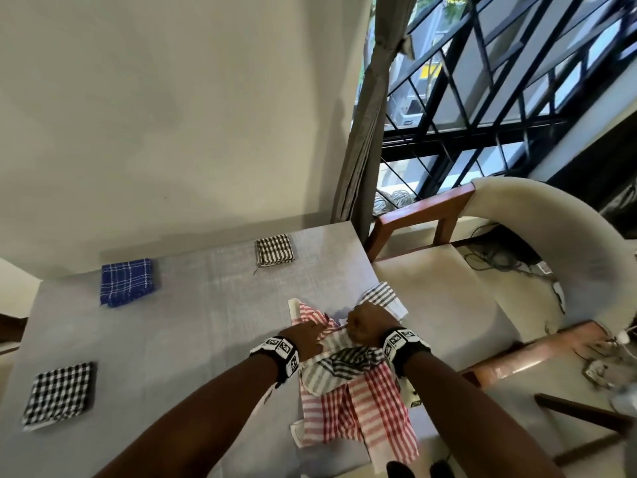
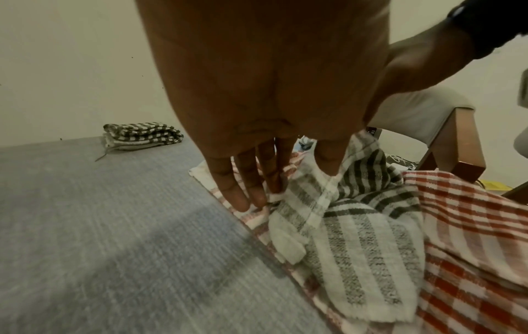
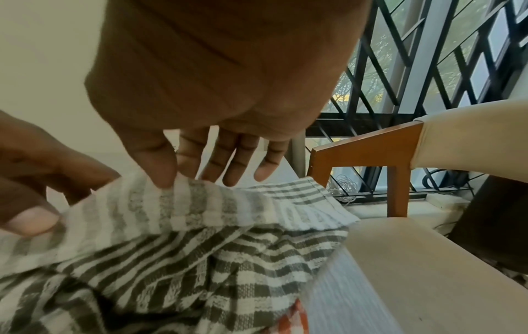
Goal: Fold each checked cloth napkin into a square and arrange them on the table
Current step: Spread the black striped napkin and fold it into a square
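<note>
A crumpled grey-and-white checked napkin (image 1: 344, 367) (image 2: 357, 248) (image 3: 200, 248) lies on top of an unfolded red checked napkin (image 1: 365, 415) (image 2: 471, 226) at the right edge of the grey table (image 1: 206, 339). My left hand (image 1: 312, 331) (image 2: 285, 185) pinches the grey napkin's edge between thumb and fingers. My right hand (image 1: 362, 327) (image 3: 171, 180) pinches the same hem close beside it with thumb and forefinger; its other fingers are straight. Three folded squares lie on the table: blue (image 1: 127, 282), brown check (image 1: 274, 250) (image 2: 143, 135) and black-and-white check (image 1: 58, 391).
A wooden chair with beige cushions (image 1: 448, 305) (image 3: 428, 271) stands right against the table's right edge. Behind it are a grey curtain (image 1: 368, 132) and a barred window (image 1: 499, 98). A wall runs along the table's far side.
</note>
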### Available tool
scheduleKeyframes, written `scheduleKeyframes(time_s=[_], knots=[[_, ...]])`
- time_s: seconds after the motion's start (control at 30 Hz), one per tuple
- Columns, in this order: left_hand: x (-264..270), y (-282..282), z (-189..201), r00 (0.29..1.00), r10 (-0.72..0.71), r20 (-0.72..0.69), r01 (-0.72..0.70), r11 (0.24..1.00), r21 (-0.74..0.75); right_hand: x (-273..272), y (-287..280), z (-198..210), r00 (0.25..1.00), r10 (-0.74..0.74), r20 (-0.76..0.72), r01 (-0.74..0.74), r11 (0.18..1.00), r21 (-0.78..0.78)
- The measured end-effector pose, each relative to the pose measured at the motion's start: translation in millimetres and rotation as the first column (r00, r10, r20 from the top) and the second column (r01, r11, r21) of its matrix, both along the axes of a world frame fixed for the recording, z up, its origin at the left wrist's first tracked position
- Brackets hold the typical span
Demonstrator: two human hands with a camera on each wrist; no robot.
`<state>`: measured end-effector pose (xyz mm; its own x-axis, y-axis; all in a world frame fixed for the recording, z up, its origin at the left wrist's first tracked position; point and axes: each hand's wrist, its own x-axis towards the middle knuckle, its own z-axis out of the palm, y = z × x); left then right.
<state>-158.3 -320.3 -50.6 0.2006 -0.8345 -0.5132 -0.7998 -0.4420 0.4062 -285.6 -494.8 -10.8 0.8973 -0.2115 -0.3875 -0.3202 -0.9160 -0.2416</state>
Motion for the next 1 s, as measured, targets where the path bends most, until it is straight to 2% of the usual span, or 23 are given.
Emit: scheduleKeyframes(time_s=[0.1,0.2,0.27,0.37,0.4,0.47,0.53,0.6,0.67,0.73,0.77,0.87,1.0], knots=[[-2.5,-0.1,1.7,0.999,0.003,-0.046,-0.004,1.000,-0.030,-10.8,4.0,14.7,0.991,-0.070,0.117,0.063,0.996,0.061],[-6.2,-0.6,5.2,0.998,0.061,0.031,-0.057,0.993,-0.107,-18.1,4.8,29.9,0.947,-0.233,0.222,0.204,0.968,0.145],[-9.6,-1.9,18.0,0.991,0.059,0.116,-0.035,0.979,-0.202,-18.1,0.9,37.6,0.895,-0.341,0.288,0.286,0.934,0.216],[-10.0,-10.1,46.6,0.984,0.063,0.169,0.012,0.912,-0.410,-9.7,-1.7,64.5,0.836,-0.372,0.403,0.283,0.922,0.263],[-9.0,-13.8,56.6,0.985,0.102,0.141,-0.020,0.870,-0.493,-5.9,-3.1,74.5,0.829,-0.357,0.431,0.270,0.930,0.251],[1.6,-12.5,86.5,0.979,0.193,-0.071,-0.196,0.771,-0.606,2.3,-0.3,101.9,0.827,-0.310,0.469,0.242,0.949,0.201],[18.6,-9.4,121.9,0.914,0.258,-0.313,-0.402,0.681,-0.612,10.8,-1.5,126.4,0.868,-0.215,0.448,0.186,0.977,0.109],[40.0,-1.1,155.4,0.873,0.298,-0.386,-0.484,0.630,-0.608,19.3,1.1,144.8,0.917,-0.096,0.387,0.110,0.994,-0.013],[63.4,12.8,178.1,0.880,0.294,-0.374,-0.470,0.657,-0.590,28.3,4.8,155.3,0.940,-0.020,0.340,0.071,0.988,-0.140],[87.2,30.9,197.3,0.889,0.269,-0.372,-0.444,0.709,-0.548,37.0,6.3,161.2,0.945,-0.017,0.327,0.093,0.972,-0.217],[101.1,43.6,204.1,0.911,0.265,-0.317,-0.404,0.734,-0.546,41.2,7.9,162.7,0.946,-0.025,0.324,0.104,0.968,-0.229],[135.0,81.7,221.8,0.962,0.250,-0.107,-0.268,0.805,-0.530,48.9,6.5,160.1,0.949,-0.031,0.314,0.108,0.967,-0.230],[172.4,128.9,233.3,0.959,0.279,0.047,-0.234,0.877,-0.419,70.0,14.2,160.0,0.939,-0.033,0.342,0.094,0.982,-0.163]])
